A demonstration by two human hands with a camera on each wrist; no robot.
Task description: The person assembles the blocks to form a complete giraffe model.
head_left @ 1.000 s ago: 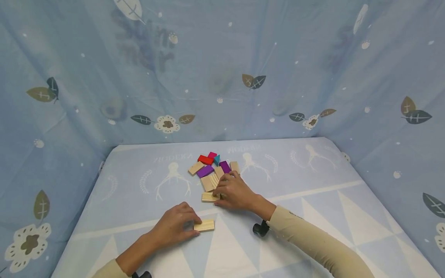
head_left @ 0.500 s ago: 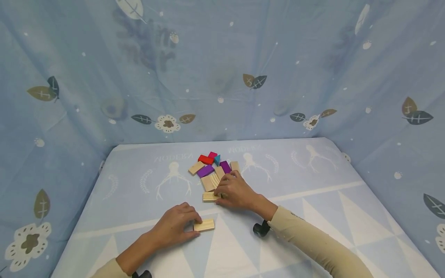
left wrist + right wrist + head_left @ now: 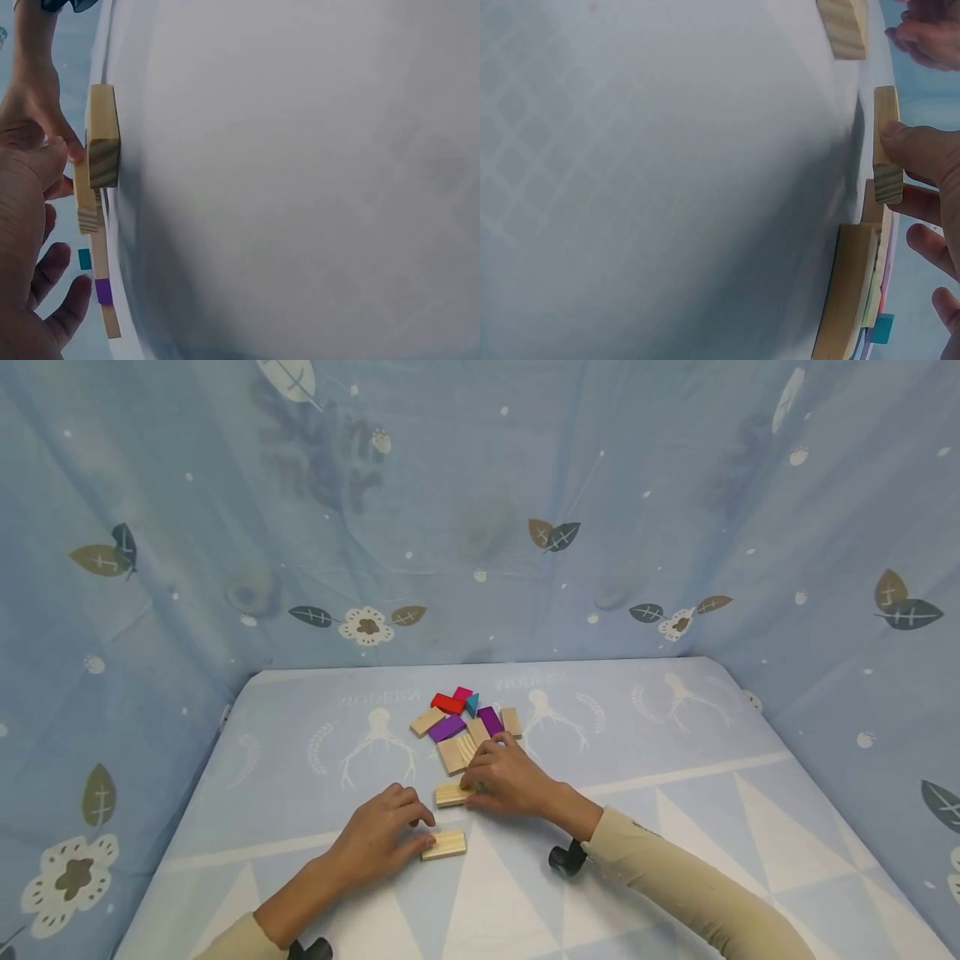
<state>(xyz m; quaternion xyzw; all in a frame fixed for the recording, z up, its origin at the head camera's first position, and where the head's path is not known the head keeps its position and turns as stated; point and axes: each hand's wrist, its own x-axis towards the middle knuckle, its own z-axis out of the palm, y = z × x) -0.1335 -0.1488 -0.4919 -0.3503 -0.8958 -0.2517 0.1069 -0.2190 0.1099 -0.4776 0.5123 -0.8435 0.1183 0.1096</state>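
Note:
My left hand point(image 3: 381, 831) hovers with loosely bent, parted fingers at the left end of a plain wooden block point(image 3: 446, 845) lying flat on the table. Its thumb is close to that end; whether it touches, I cannot tell. A second plain wooden block point(image 3: 450, 793) lies farther back, its right end pinched by my right hand point(image 3: 510, 777). The right wrist view shows the thumb point(image 3: 911, 146) on one face of this block and a finger behind it. From the head view, the right hand hides that block's right end.
Just beyond the right hand lies a loose cluster: plain wooden blocks point(image 3: 427, 722), purple blocks point(image 3: 447, 727), a red block point(image 3: 447, 704), a pink block point(image 3: 462, 693) and a blue triangular block point(image 3: 472, 705). A patterned cloth point(image 3: 675, 827) covers the table; blue curtains point(image 3: 480, 510) surround it.
My left fingers have come up off the near block, which stays in place. The block in my right hand has shifted slightly nearer, away from the cluster.

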